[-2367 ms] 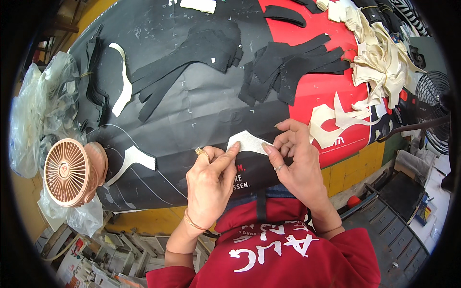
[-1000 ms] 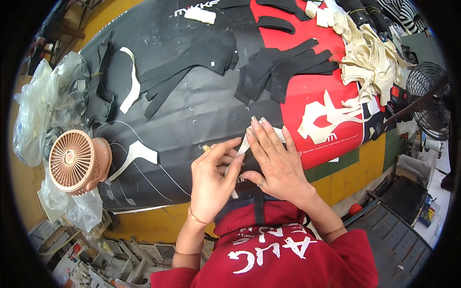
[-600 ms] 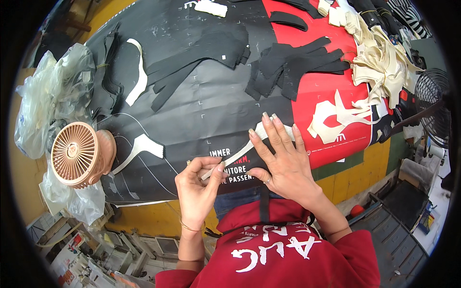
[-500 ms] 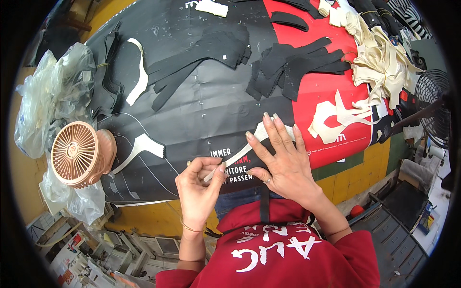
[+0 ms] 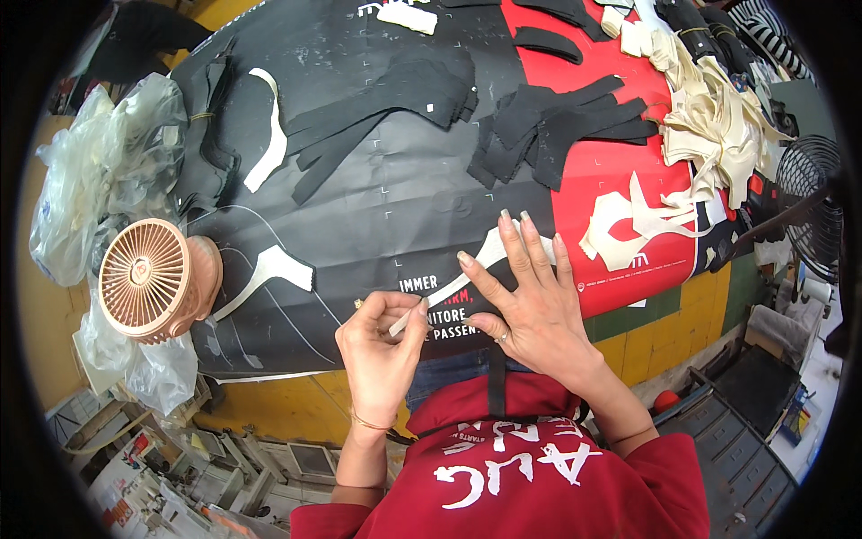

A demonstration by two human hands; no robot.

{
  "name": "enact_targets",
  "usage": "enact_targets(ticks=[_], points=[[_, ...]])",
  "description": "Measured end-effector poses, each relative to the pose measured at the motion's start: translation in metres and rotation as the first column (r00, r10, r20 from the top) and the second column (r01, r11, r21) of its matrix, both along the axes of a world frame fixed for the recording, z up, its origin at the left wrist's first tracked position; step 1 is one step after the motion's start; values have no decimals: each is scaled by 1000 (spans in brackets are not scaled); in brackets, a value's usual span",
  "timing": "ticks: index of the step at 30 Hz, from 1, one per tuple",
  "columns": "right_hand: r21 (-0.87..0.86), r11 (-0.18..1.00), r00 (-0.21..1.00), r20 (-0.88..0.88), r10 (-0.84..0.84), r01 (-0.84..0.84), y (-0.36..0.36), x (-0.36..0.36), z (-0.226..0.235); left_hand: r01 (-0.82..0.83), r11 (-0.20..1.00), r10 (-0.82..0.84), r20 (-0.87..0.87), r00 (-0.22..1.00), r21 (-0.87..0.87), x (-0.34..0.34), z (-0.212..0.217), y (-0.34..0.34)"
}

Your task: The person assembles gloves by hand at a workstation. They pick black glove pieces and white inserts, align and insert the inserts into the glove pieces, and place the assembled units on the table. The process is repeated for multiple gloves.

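Observation:
A cream fabric piece (image 5: pixel 490 252), narrow at its left end and wider at the right, lies on the black part of the printed sheet in front of me. My left hand (image 5: pixel 384 349) pinches its narrow end between thumb and curled fingers. Over the wide end, my right hand (image 5: pixel 537 301) lies flat with fingers spread, covering part of the fabric. Left of my hands is a similar cream piece (image 5: pixel 285 268) with a long thin tail. Farther off lies a curved cream strip (image 5: pixel 269 135).
A pink desk fan (image 5: pixel 148 278) and clear plastic bags (image 5: pixel 108 171) crowd the left edge. Black fabric pieces (image 5: pixel 395 94) spread across the far side. At right are loose cream pieces (image 5: pixel 620 229), a cream fabric heap (image 5: pixel 714 126) and a dark fan (image 5: pixel 808 189).
The view has shifted slightly, and a dark shape at the upper left shows more. Both hands keep their places on the cream piece.

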State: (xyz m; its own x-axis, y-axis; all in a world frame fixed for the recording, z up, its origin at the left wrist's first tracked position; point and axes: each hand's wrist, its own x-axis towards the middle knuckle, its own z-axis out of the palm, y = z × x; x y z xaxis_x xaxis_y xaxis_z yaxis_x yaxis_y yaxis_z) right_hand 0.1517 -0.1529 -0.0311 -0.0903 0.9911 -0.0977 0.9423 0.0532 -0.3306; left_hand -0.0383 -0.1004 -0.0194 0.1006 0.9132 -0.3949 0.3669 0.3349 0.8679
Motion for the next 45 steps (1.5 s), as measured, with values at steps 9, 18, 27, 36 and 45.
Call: enact_targets(ticks=[9,18,27,36,45], points=[[13,1000,1000,16,-8,8,1,-2,2,58,997,-54,-76,996,47,2,2,1],[-25,993,991,-76,114,-116,-12,-37,0,48,995,-45,-43,998,82,0,4,-4],[19,991,991,-41,130,-129,-17,-34,-8,-239,971,237,193,952,-13,-24,2,-22],[11,993,990,-74,119,-119,-16,-34,-7,-225,974,222,126,967,6,-21,0,-21],[5,993,990,-87,114,-114,-16,-35,-7,-239,957,244,-8,970,166,-14,-4,-27]])
